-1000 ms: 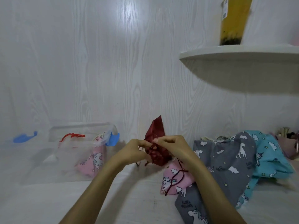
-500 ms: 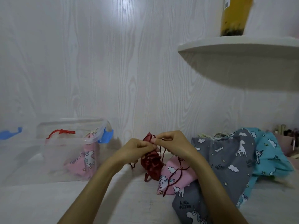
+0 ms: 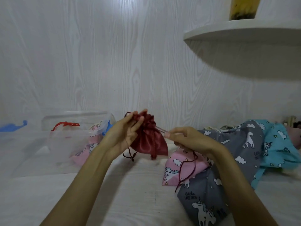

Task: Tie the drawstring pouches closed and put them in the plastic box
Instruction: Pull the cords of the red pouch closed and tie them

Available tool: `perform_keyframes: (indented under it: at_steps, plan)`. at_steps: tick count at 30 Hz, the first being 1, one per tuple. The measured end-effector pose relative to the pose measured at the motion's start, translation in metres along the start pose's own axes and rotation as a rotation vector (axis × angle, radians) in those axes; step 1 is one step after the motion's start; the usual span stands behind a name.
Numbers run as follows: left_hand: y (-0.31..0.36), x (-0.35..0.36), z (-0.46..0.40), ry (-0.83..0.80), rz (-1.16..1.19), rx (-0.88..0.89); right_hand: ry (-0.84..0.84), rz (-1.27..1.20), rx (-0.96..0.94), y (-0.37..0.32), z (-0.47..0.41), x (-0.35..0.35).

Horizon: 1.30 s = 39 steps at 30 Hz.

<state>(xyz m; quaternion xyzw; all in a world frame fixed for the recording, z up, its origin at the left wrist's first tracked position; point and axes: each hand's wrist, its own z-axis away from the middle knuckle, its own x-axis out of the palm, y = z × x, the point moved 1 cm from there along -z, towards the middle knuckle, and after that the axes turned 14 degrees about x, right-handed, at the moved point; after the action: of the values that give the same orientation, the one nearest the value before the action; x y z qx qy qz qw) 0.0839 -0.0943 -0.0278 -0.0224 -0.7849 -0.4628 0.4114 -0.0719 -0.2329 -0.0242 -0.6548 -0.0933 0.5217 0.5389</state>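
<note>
Dark red satin drawstring pouch held up off the white bed surface, centre of view, neck already gathered into ruffles. Left hand grips the bunched neck, fingers curled round the top with the thumb side toward camera, likely to anchor the bag so the cord can draw against it. Right hand pinches the dark red cord between thumb and fingertips, cord stretched taut sideways from the neck, looks like cinching before the knot. Loose cord tails hang below the pouch, one trailing over the pink unicorn-print fabric pouch lying just beside it on the bed. Satin is glossy and slippery, so the gather probably slips unless kept pinched; cord is a thin twisted rope type. Clear plastic storage box with blue clip handles sits to the left, near the left hand, lid off; it holds another pink printed pouch, and a red cord shows through the wall. Grey unicorn-print cloth and turquoise star-print cloth piled at right, soft cotton-looking, crumpled; cannot tell whether they are pouches. White curved shelf above right. Tying not yet finished; boxing step still ahead.
</note>
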Motion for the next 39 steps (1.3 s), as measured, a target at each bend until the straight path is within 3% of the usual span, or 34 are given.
perform_keyframes:
  at_steps: [3,7,10,12,16,18,20,22,24,28,31,34,39]
  plan:
    - [0.005,-0.004,0.000,0.002,-0.133,0.073,0.088,-0.222,-0.038,-0.001,-0.005,-0.003]
    - [0.007,-0.012,0.000,0.056,-0.676,0.094,0.016,-0.036,-0.143,-0.002,0.000,0.001]
    - [0.004,-0.018,-0.004,0.083,-0.852,0.222,-0.050,0.034,-0.175,-0.001,0.001,0.002]
    - [0.002,-0.019,-0.005,0.020,-0.877,0.305,-0.106,0.111,-0.156,0.001,-0.002,0.006]
    - [-0.006,-0.010,-0.007,-0.113,-0.860,0.279,-0.242,0.253,-0.130,0.000,-0.007,0.025]
    - [-0.009,-0.002,-0.005,-0.165,-0.663,0.269,-0.277,0.297,-0.132,0.000,-0.011,0.035]
    - [-0.009,0.007,0.000,-0.190,-0.309,0.177,-0.282,0.275,-0.131,0.000,-0.013,0.040]
    - [-0.007,0.011,0.005,-0.197,-0.131,0.098,-0.277,0.259,-0.130,-0.002,-0.013,0.041]
    - [-0.005,0.009,0.005,-0.211,-0.267,0.042,-0.307,0.283,-0.110,-0.003,-0.009,0.038]
    - [-0.007,-0.002,0.002,-0.465,-0.920,-0.045,-0.341,0.324,0.043,-0.002,0.000,0.022]
    - [-0.011,-0.006,0.005,-0.569,-1.151,-0.095,-0.317,0.302,0.109,-0.003,0.007,0.004]
    - [-0.015,-0.002,0.014,-0.661,-1.190,-0.228,-0.307,0.224,0.130,-0.005,0.014,-0.010]
    - [-0.032,0.018,0.020,-0.704,-1.093,-0.510,-0.128,-0.081,0.166,-0.013,0.010,-0.013]
